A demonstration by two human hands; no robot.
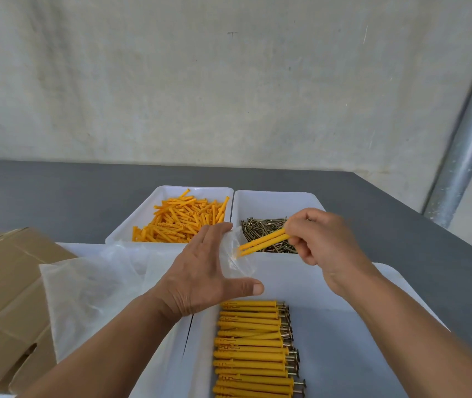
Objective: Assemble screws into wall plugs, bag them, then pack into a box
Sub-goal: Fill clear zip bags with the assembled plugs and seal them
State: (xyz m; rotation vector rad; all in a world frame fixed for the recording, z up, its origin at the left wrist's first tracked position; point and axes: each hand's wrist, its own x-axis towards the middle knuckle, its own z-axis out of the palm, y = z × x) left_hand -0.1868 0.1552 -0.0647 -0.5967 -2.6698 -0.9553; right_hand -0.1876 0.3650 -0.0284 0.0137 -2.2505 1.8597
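- The right hand (325,242) pinches two yellow plugs (263,242) at one end, between the thumb and the fingertips.
- The other ends of the two plugs poke into the mouth of a small clear bag (236,254).
- The left hand (200,277) holds that bag open. Its fingers press the far edge and its thumb (246,287) sticks out under the bag.
- Both hands are over the near white tray (329,285), close to its far edge.
- In that tray a neat row of plugs with screws in them (253,349) lies along the left side, screw heads to the right.
- At the far left of the table (386,214) a tray holds loose yellow plugs (181,218).
- Just beside it on the right, another tray holds loose screws (263,225).
- A heap of clear bags (94,282) lies to the left of the near tray.
- Flat brown cardboard (5,297) lies at the left edge.
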